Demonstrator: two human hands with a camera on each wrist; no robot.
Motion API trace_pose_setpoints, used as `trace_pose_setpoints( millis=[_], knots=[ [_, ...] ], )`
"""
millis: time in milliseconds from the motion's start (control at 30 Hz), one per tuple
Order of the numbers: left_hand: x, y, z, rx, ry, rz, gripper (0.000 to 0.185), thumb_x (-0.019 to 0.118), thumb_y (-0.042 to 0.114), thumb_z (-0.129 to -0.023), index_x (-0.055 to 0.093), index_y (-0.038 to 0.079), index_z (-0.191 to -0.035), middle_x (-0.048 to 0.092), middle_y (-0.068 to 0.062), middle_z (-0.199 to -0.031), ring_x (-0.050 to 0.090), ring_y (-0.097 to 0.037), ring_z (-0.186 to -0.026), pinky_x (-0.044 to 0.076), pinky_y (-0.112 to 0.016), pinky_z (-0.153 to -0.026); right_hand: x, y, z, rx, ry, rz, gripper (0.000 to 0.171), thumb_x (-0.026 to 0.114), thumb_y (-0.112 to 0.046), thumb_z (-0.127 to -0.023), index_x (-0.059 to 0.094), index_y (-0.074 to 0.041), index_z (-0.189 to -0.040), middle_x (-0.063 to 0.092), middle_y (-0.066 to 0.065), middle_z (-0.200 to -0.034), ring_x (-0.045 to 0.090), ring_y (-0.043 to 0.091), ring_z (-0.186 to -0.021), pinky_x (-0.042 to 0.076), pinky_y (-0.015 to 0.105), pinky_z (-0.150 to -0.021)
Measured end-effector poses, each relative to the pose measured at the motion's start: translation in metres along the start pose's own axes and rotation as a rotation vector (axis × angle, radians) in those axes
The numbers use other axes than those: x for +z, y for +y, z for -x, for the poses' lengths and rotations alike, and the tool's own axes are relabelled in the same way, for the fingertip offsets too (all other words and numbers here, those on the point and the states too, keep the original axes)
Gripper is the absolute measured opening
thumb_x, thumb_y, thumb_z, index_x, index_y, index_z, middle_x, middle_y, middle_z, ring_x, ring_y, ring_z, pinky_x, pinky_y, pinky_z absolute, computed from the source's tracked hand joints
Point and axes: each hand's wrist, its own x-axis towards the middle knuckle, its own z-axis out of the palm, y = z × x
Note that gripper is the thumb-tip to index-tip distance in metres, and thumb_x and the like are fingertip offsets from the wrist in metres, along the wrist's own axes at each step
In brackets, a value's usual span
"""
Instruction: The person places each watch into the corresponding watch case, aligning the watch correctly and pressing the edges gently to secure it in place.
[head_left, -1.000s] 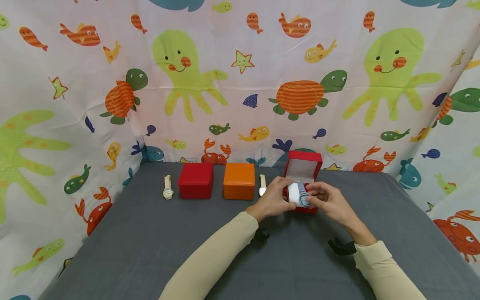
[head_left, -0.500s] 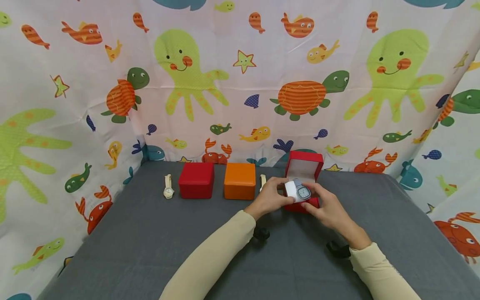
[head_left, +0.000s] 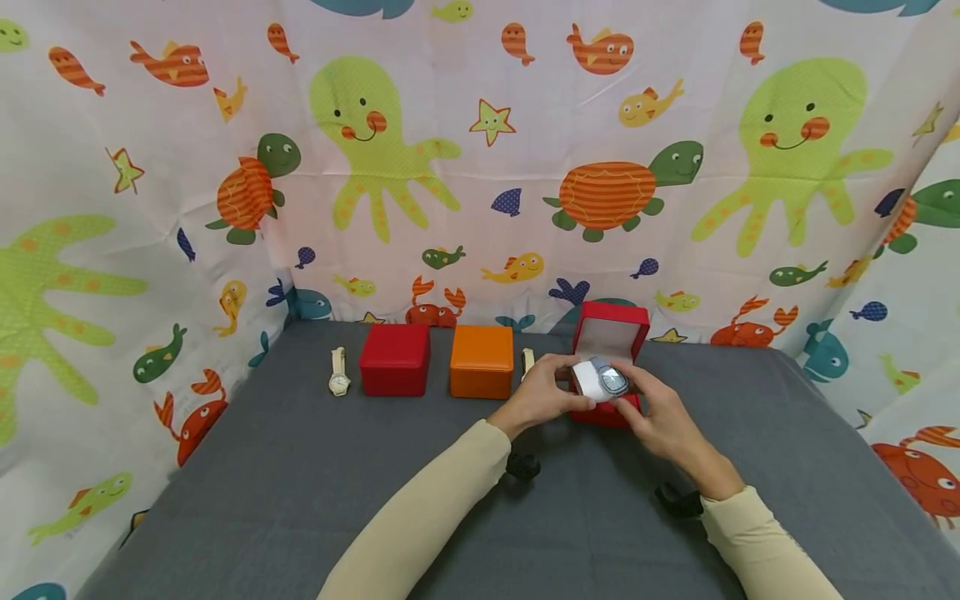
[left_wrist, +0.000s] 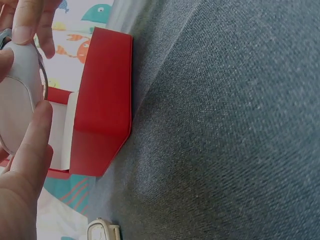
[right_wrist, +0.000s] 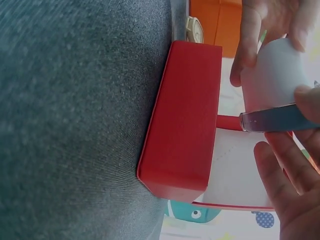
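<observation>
In the head view, my left hand grips a white watch cushion by its left end. A wristwatch with a squarish face and a grey-blue band sits round the cushion's right part. My right hand pinches the watch between thumb and fingers. Both hands hold these above an open red watch box, whose pale-lined lid stands up behind. The right wrist view shows the band's edge against the cushion. The box's inside is mostly hidden by the hands and the cushion.
Left of the hands stand a closed orange box and a closed red box. A cream-banded watch lies at the far left. Another pale watch lies partly hidden behind my left hand. A patterned curtain hangs behind the table.
The cushion and watch have risen slightly and tilted, turning the watch face. My right hand has shifted a little left, its fingers and thumb now spread to either side of the watch.
</observation>
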Motion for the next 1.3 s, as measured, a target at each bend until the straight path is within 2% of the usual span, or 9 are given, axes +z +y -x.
trace_pose_setpoints(
  millis=[233, 300, 467, 567, 800, 900, 1067, 1200, 1300],
  knots=[
    [0.003, 0.001, 0.003, 0.009, 0.035, 0.027, 0.068, 0.083, 0.026, -0.075, 0.054, 0.005, -0.133, 0.047, -0.008, -0.129, 0.056, -0.033, -0.114, 0.052, -0.022, -0.078, 0.003, -0.002, -0.001, -0.016, 0.031, 0.056, 0.062, 0.074, 0.009, -0.075, 0.049, 0.004, -0.131, 0.059, 0.013, -0.109, 0.056, 0.016, -0.088, 0.053, 0.039, -0.074],
    [0.004, 0.001, 0.003, 0.010, 0.050, 0.043, 0.067, 0.083, 0.026, -0.075, 0.055, 0.005, -0.132, 0.048, -0.008, -0.128, 0.056, -0.033, -0.113, 0.052, -0.022, -0.077, 0.003, -0.002, -0.001, -0.015, 0.042, 0.088, 0.062, 0.074, 0.008, -0.075, 0.049, 0.004, -0.132, 0.058, 0.012, -0.105, 0.055, 0.017, -0.087, 0.053, 0.039, -0.074],
    [0.009, 0.000, 0.003, 0.024, 0.082, 0.076, 0.064, 0.083, 0.025, -0.074, 0.057, 0.005, -0.129, 0.049, -0.008, -0.125, 0.056, -0.034, -0.111, 0.052, -0.021, -0.075, 0.004, -0.004, 0.000, -0.028, 0.072, 0.140, 0.064, 0.074, 0.008, -0.075, 0.048, 0.005, -0.133, 0.057, 0.013, -0.101, 0.052, 0.018, -0.084, 0.049, 0.028, -0.073],
    [0.012, 0.001, 0.003, 0.031, 0.102, 0.088, 0.063, 0.083, 0.025, -0.074, 0.058, 0.005, -0.129, 0.048, -0.008, -0.126, 0.057, -0.035, -0.111, 0.052, -0.020, -0.074, 0.004, -0.005, 0.000, -0.025, 0.092, 0.148, 0.064, 0.073, 0.008, -0.075, 0.048, 0.006, -0.134, 0.057, 0.014, -0.100, 0.052, 0.019, -0.082, 0.049, 0.029, -0.071],
    [0.015, 0.005, 0.008, 0.027, 0.158, 0.064, 0.062, 0.082, 0.027, -0.076, 0.058, 0.007, -0.129, 0.048, -0.007, -0.126, 0.058, -0.032, -0.109, 0.052, -0.019, -0.075, 0.004, -0.011, 0.002, 0.112, 0.166, 0.053, 0.057, 0.075, 0.008, -0.076, 0.053, 0.006, -0.129, 0.066, 0.014, -0.096, 0.063, 0.018, -0.075, 0.052, 0.014, -0.069],
    [0.014, 0.005, 0.008, 0.033, 0.167, 0.044, 0.060, 0.081, 0.028, -0.077, 0.059, 0.008, -0.128, 0.049, -0.006, -0.124, 0.058, -0.031, -0.108, 0.051, -0.018, -0.075, 0.005, -0.015, 0.001, 0.155, 0.173, 0.018, 0.053, 0.073, 0.006, -0.078, 0.054, 0.005, -0.127, 0.068, 0.016, -0.095, 0.065, 0.018, -0.073, 0.054, 0.021, -0.069],
    [0.010, 0.004, 0.008, 0.026, 0.155, 0.035, 0.064, 0.081, 0.026, -0.077, 0.055, 0.005, -0.132, 0.048, -0.006, -0.128, 0.057, -0.032, -0.110, 0.052, -0.021, -0.079, 0.003, -0.017, -0.002, 0.162, 0.119, -0.021, 0.054, 0.075, 0.004, -0.078, 0.053, 0.002, -0.127, 0.069, 0.017, -0.099, 0.068, 0.023, -0.079, 0.056, 0.036, -0.068],
    [0.002, 0.004, 0.008, 0.029, 0.105, 0.038, 0.068, 0.081, 0.020, -0.077, 0.050, 0.003, -0.136, 0.048, -0.008, -0.131, 0.056, -0.033, -0.115, 0.052, -0.026, -0.085, -0.006, -0.012, -0.003, 0.201, 0.024, -0.096, 0.045, 0.071, -0.002, -0.085, 0.055, -0.002, -0.126, 0.067, 0.014, -0.105, 0.066, 0.021, -0.086, 0.055, 0.022, -0.074],
    [-0.002, 0.003, 0.008, 0.037, 0.054, 0.041, 0.067, 0.081, 0.016, -0.077, 0.051, 0.006, -0.136, 0.049, -0.005, -0.129, 0.055, -0.031, -0.118, 0.052, -0.025, -0.086, -0.014, -0.006, -0.002, 0.262, -0.061, -0.201, 0.037, 0.064, -0.009, -0.091, 0.055, -0.005, -0.127, 0.064, 0.012, -0.113, 0.063, 0.020, -0.090, 0.049, 0.014, -0.078]
  ],
)
